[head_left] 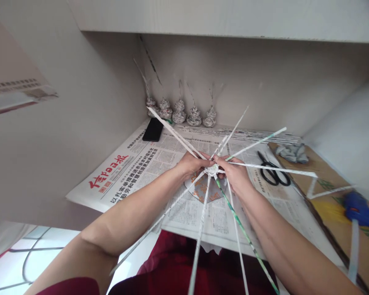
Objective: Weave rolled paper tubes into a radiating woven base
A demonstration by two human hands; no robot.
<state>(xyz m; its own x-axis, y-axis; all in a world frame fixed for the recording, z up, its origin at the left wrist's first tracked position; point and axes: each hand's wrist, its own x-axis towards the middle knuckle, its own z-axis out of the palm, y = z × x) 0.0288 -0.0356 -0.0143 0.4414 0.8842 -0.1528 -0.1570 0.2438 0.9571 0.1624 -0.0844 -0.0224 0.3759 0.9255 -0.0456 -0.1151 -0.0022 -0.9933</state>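
Between my two hands is a small woven paper base (212, 169) with several long rolled-paper strips fanning out from it on all sides. My left hand (194, 164) is closed, pinching the base's left edge with thumb and fingers. From the right, my right hand (235, 170) grips the base's upper right edge, its thumb close to the left one. One green-patterned strip (238, 223) runs down toward me among the white ones. Beneath the base lies a greyish piece with orange markings (203, 190), partly covered by the strips.
Newspaper (135, 172) covers the worktop. Several woven paper gourds (179, 111) line the back wall beside a black phone (153, 129). Loose paper rolls (249, 134) lie behind my hands. Black scissors (272, 170), a crumpled grey cloth (292, 153), cardboard (326, 196) and a blue glue gun (361, 211) are at right.
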